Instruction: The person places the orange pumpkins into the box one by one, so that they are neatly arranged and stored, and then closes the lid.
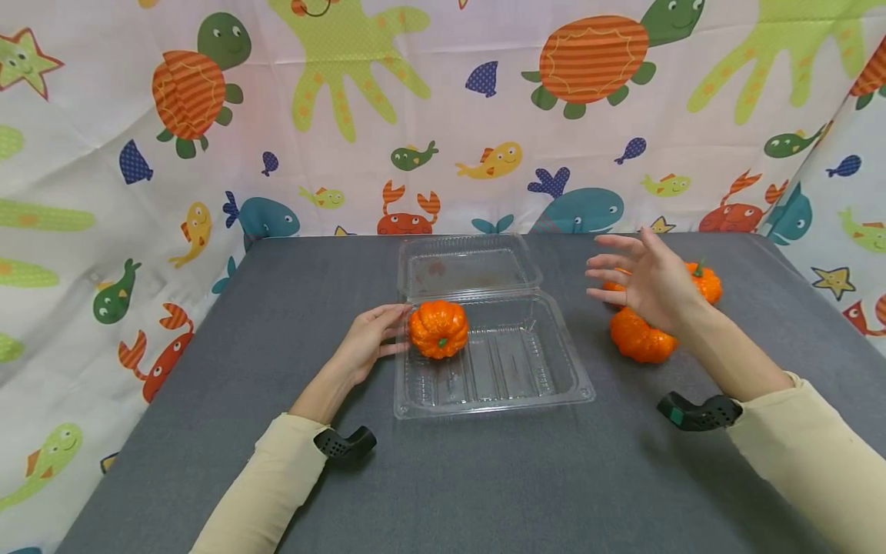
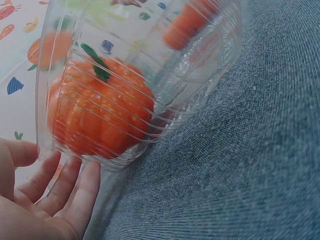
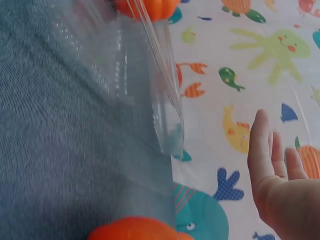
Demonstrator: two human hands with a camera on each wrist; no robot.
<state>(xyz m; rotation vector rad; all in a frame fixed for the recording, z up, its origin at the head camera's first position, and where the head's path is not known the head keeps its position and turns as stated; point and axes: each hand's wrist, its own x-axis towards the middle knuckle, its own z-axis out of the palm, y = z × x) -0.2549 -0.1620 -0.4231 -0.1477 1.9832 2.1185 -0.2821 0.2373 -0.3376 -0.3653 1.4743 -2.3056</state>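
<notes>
A clear plastic clamshell container point(image 1: 494, 400) lies on the table with its lid point(image 1: 471, 265) folded back. Inside its left end sits a small orange toy pumpkin point(image 1: 439, 329) with a green stem. My left hand point(image 1: 370, 338) touches the container's left side, its fingertips point(image 2: 90, 172) against the ribbed outer wall beside that pumpkin. To the right, my right hand point(image 1: 654, 281) is raised with fingers spread, holding nothing. Beneath and behind it are more orange pumpkins, one in front point(image 1: 642, 336) and another point(image 1: 706, 283) at the back, partly covered by the hand.
The grey cloth-covered table point(image 1: 498, 485) extends around the container. A printed curtain point(image 1: 450, 115) with sea animals hangs behind the table and along both sides. Each wrist carries a black camera mount point(image 1: 699, 413).
</notes>
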